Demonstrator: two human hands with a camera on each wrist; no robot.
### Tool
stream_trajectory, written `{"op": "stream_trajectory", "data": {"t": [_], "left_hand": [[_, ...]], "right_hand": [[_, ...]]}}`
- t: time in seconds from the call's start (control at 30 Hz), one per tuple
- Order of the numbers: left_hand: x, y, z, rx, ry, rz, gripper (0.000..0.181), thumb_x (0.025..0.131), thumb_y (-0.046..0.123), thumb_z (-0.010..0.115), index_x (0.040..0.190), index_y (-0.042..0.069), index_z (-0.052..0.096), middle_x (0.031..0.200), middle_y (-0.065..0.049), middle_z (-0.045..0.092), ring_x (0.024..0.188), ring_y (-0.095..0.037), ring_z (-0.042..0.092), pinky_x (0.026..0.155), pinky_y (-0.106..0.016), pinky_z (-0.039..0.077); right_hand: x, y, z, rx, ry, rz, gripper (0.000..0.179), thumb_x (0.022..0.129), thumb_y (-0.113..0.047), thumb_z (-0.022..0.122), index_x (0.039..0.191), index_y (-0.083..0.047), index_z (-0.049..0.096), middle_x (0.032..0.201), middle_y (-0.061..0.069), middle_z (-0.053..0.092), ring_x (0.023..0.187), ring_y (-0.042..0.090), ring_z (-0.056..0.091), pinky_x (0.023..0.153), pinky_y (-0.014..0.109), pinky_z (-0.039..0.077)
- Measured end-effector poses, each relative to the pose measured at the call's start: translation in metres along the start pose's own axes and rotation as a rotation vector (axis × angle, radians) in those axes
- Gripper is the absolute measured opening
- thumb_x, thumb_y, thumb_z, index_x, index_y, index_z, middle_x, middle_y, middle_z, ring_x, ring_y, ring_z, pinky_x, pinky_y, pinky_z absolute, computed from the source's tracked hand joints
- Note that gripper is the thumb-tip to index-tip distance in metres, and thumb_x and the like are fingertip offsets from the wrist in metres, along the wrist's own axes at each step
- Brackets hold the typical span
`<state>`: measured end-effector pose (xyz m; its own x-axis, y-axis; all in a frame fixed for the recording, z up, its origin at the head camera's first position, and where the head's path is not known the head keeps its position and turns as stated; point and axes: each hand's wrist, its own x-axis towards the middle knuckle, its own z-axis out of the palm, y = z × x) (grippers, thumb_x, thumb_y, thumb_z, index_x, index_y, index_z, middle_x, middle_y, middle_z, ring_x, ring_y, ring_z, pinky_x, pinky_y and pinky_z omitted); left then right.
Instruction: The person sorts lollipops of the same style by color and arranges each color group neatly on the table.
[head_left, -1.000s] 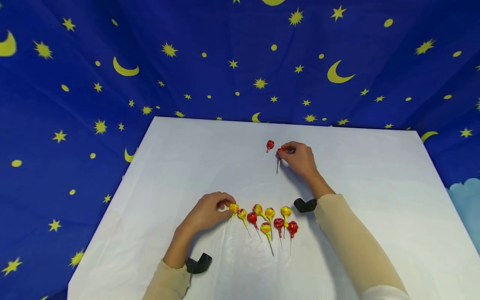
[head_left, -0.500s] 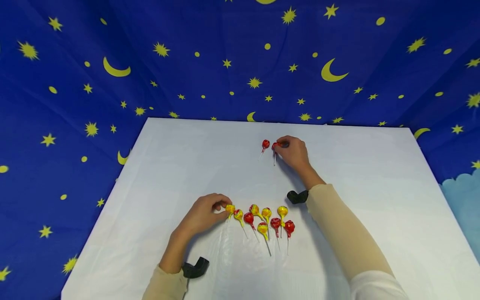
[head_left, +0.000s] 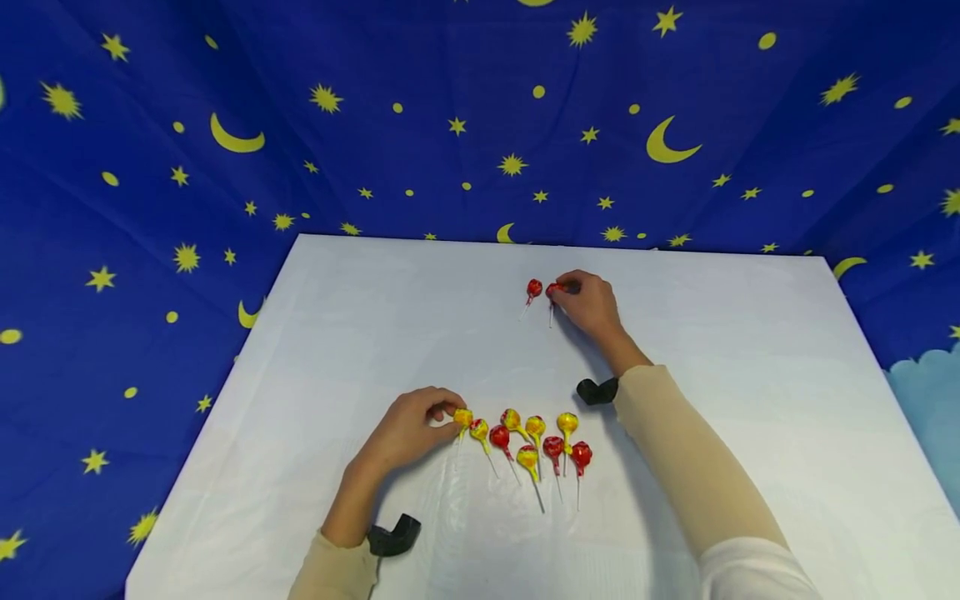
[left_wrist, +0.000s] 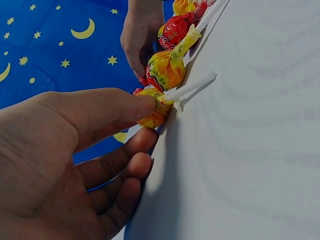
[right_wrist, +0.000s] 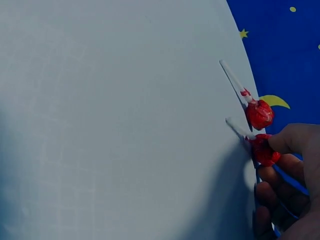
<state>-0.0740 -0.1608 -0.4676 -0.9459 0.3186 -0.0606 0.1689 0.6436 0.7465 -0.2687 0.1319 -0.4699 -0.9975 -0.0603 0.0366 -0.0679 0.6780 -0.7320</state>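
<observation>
Right hand (head_left: 591,304) pinches a round, crinkly red lollipop (right_wrist: 263,150), now nearer its red neighbour (right_wrist: 260,115) than a second ago; left hand (head_left: 411,427) pinches a yellow lollipop (left_wrist: 153,120), apparently film-wrapped.

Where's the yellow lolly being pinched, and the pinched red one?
Pinched yellow lolly (left_wrist: 155,119): left wrist view, on its wrapped ball.
Pinched red lolly (right_wrist: 262,151): right wrist view, on its wrapped ball.

Near the middle of the counter's (head_left: 375,333) far edge are two lollipops, the left one (head_left: 534,287) just beside the right one (right_wrist: 261,151), which sits in the right hand (head_left: 591,302). Well before them spreads a cluster of nine lollipops (head_left: 528,457), the left hand (head_left: 411,427) at its left end. Behind the far edge hangs a cloth (head_left: 420,75).
</observation>
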Motion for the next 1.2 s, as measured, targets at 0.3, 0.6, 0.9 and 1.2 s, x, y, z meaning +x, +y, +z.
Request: {"op": "stream_trajectory", "data": {"t": [0.3,0.6,0.9,1.2], "left_hand": [[0.000,-0.001,0.000,-0.005,-0.002,0.010,0.022,0.085,0.018,0.074,0.106,0.021,0.068,0.094,0.010,0.061,0.080,-0.012,0.055,0.072,-0.032,0.046],[-0.001,-0.001,0.001,-0.009,-0.004,0.003,0.021,0.085,0.020,0.074,0.106,0.022,0.068,0.095,0.010,0.061,0.081,-0.012,0.055,0.074,-0.032,0.046],[0.001,-0.003,0.001,-0.005,-0.012,0.010,0.020,0.086,0.021,0.073,0.106,0.022,0.068,0.094,0.010,0.060,0.080,-0.011,0.055,0.073,-0.032,0.045],[0.001,-0.002,0.000,0.019,-0.009,0.030,0.020,0.086,0.021,0.073,0.105,0.022,0.068,0.094,0.012,0.060,0.079,-0.011,0.055,0.073,-0.032,0.045]], "right_hand": [[-0.001,0.002,0.001,0.009,-0.008,-0.006,0.029,0.087,-0.023,0.067,0.111,-0.006,0.066,0.098,0.010,0.064,0.088,0.025,0.055,0.079,0.041,0.043],[-0.003,0.003,0.001,0.033,0.020,-0.007,0.032,0.087,-0.024,0.067,0.112,-0.004,0.065,0.098,0.010,0.064,0.088,0.023,0.057,0.077,0.038,0.045],[-0.013,0.002,-0.007,0.078,0.072,-0.034,0.026,0.086,-0.024,0.068,0.104,-0.006,0.066,0.091,0.008,0.064,0.081,0.021,0.056,0.070,0.036,0.043],[-0.028,0.001,-0.014,0.027,0.006,-0.071,0.022,0.089,-0.026,0.066,0.097,-0.006,0.068,0.087,0.008,0.065,0.076,0.022,0.055,0.067,0.035,0.044]]}}
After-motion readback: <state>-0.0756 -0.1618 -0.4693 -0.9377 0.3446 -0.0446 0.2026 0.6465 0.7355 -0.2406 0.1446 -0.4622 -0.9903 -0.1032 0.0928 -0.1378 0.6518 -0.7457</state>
